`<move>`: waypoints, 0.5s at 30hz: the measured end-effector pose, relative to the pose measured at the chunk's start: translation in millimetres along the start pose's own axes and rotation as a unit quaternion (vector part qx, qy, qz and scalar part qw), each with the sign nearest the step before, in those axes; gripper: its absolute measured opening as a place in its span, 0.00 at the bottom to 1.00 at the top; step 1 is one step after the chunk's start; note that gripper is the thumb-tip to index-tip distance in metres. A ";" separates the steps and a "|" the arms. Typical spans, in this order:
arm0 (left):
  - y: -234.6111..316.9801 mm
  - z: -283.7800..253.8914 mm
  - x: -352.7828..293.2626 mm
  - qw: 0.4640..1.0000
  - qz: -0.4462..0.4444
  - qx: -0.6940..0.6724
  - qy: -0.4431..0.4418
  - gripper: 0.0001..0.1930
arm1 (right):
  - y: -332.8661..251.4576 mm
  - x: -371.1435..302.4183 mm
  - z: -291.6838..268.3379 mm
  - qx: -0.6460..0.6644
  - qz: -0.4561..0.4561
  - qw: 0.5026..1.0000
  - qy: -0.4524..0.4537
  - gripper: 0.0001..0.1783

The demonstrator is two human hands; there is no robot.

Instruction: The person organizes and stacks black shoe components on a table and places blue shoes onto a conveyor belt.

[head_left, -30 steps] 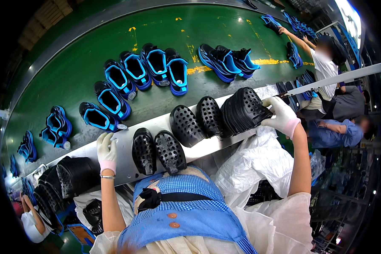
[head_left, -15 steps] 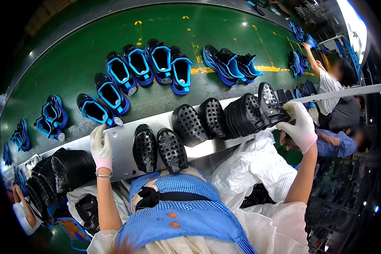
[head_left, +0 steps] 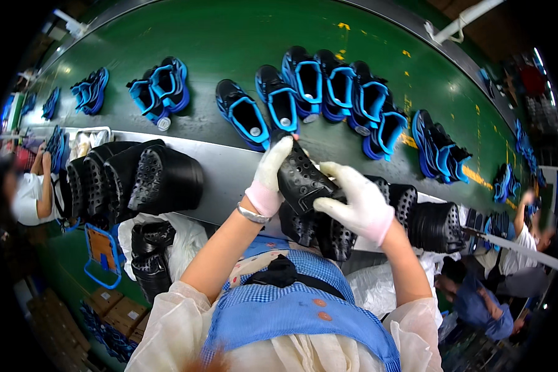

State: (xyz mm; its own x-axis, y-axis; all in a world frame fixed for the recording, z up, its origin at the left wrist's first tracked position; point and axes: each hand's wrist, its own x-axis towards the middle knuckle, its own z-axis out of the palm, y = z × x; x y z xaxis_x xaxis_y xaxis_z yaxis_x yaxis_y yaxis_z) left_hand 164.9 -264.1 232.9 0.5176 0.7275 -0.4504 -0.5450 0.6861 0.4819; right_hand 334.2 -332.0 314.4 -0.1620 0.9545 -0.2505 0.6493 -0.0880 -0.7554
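Both gloved hands hold one black plastic shoe-toe insert [head_left: 304,176], its rounded face dotted with holes, above the metal ledge and in front of my chest. My left hand [head_left: 271,173] grips its left side, and my right hand [head_left: 356,202] closes round its lower right end. Below them, two similar inserts [head_left: 338,239] lie close to my apron, partly covered by my hands. Just right of my right hand stand further inserts [head_left: 406,201] and a tight nested stack [head_left: 437,227]. More nested inserts [head_left: 166,181] lie on the ledge at left.
Beyond the metal ledge [head_left: 220,173], black-and-blue sneakers [head_left: 305,80] stand on a green conveyor [head_left: 223,43]. White bags [head_left: 378,285] hang below the ledge. A blue-framed stool [head_left: 104,254] stands low at left. Co-workers [head_left: 34,192] are at both sides; a metal bar [head_left: 524,249] juts in at right.
My right hand has come inward from the right-hand stack with an insert. My left hand has left the ledge and taken hold of it too. The view has swung left.
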 end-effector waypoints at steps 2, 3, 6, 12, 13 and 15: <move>1.8 -15.3 4.3 0.994 0.076 0.041 0.060 0.14 | 5.5 20.6 26.2 -0.030 -0.022 0.999 0.019 0.31; 3.7 -24.4 6.5 0.992 0.087 0.045 0.085 0.14 | 0.6 30.6 35.2 -0.022 -0.007 1.000 0.008 0.30; 11.9 -51.5 18.2 0.982 0.128 0.057 0.130 0.15 | -3.1 58.3 57.3 -0.027 0.020 0.999 -0.012 0.28; 22.2 -96.3 49.5 0.954 0.102 0.209 0.191 0.24 | 7.1 117.2 61.3 -0.177 0.019 0.983 -0.047 0.22; 29.4 -95.6 48.0 0.934 0.097 0.292 0.180 0.24 | 10.3 129.6 58.3 -0.203 0.046 0.976 -0.066 0.22; 32.7 -100.0 41.7 0.842 0.091 0.504 0.171 0.18 | 22.1 153.1 55.1 -0.238 0.048 0.967 -0.072 0.20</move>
State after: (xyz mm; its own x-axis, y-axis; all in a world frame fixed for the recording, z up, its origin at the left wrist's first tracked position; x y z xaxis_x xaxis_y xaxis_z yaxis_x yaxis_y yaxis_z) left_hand 102.7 -210.9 154.8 0.1719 0.8973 -0.4066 0.3306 0.3363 0.8818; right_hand 282.8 -203.5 226.0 -0.1645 0.8956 -0.4133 0.9295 0.0005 -0.3688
